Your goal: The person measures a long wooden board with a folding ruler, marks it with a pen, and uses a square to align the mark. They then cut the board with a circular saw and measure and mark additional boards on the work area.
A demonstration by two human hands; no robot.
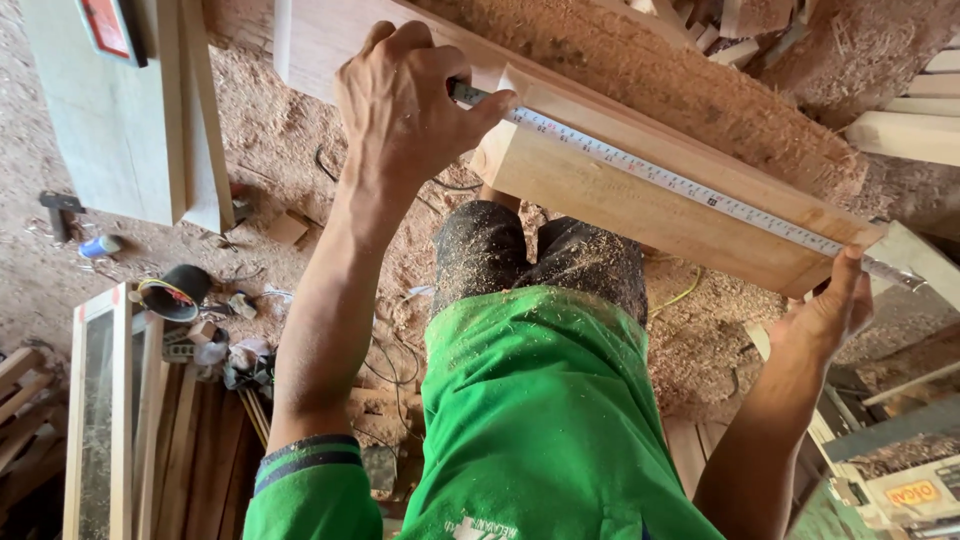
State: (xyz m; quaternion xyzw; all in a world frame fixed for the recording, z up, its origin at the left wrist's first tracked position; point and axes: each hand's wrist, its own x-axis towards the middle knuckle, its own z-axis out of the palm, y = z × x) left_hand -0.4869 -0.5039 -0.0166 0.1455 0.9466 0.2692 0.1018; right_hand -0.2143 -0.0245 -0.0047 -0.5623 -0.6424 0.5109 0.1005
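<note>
Head view looks down on the left hand (405,105), arm stretched forward, fingers curled and thumb pinning a tape measure (660,175) to one end of a pale wooden plank (640,205). At the far end, the right hand (828,312) pinches the tape at the plank's corner. Sawdust (300,150) covers the ground below both hands.

sawdust-covered floor (290,140) carried leaning boards (150,110), black cup (180,292), small can (100,245), cables (395,370), timber offcuts (905,120).
</note>
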